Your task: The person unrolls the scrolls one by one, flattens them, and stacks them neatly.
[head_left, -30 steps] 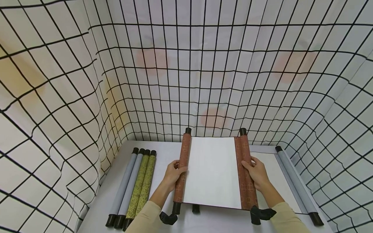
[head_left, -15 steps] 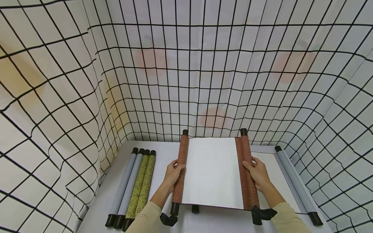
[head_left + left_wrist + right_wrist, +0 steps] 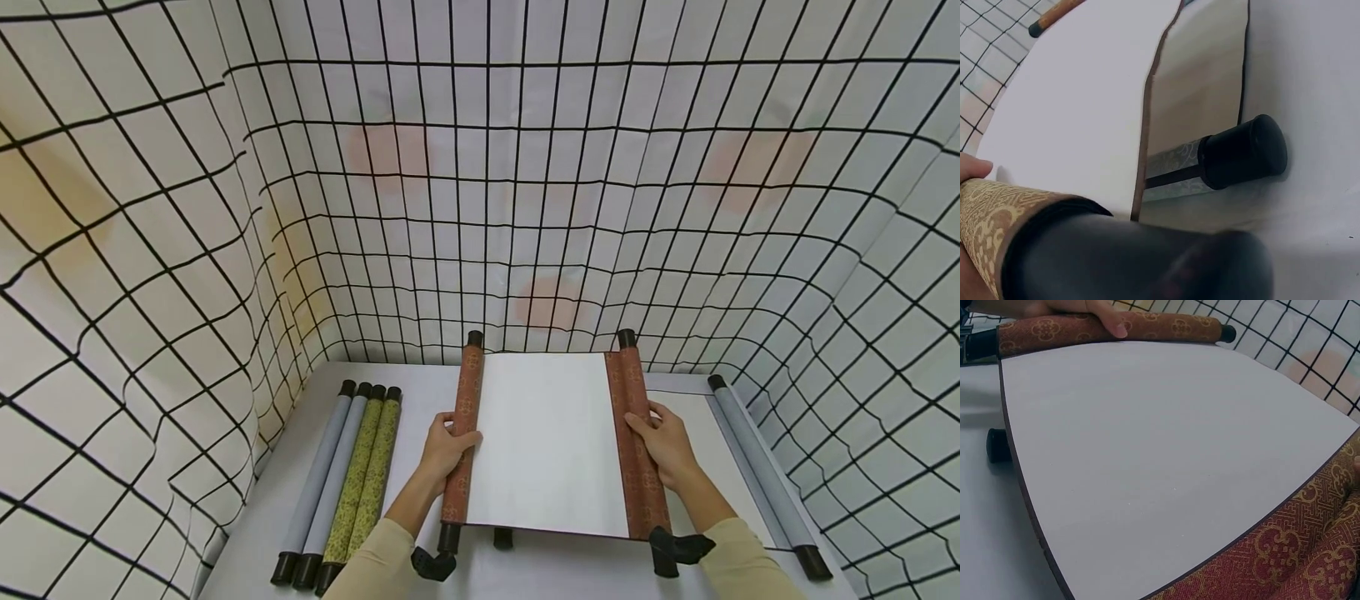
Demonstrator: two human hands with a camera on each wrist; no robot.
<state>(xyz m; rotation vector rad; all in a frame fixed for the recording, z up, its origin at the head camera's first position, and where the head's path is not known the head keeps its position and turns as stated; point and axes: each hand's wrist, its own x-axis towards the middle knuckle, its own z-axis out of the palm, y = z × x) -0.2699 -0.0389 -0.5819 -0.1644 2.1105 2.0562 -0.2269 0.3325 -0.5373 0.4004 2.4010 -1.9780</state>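
A scroll (image 3: 551,442) with blank white paper and red-brown patterned rollers is held partly unrolled over the table. My left hand (image 3: 444,450) grips its left roller (image 3: 467,392), thumb on the front. On the other side, my right hand (image 3: 663,446) holds the right roller (image 3: 636,400), where a strip of patterned cloth borders the paper. Black knobs cap both rollers. Beneath this scroll lies a second one, opened out, with a grey-blue roller (image 3: 765,475) at the right. Its other roller's black knob (image 3: 1244,153) pokes out below; the middle is hidden.
Several rolled scrolls lie side by side at the left: grey-blue ones (image 3: 318,475) and yellow-green patterned ones (image 3: 378,467). A black wire grid (image 3: 487,225) encloses the back and sides of the white table (image 3: 420,379).
The left roller has moved slightly left and the right roller's lower end slightly right, so a little more white paper shows. Both hands keep their hold.
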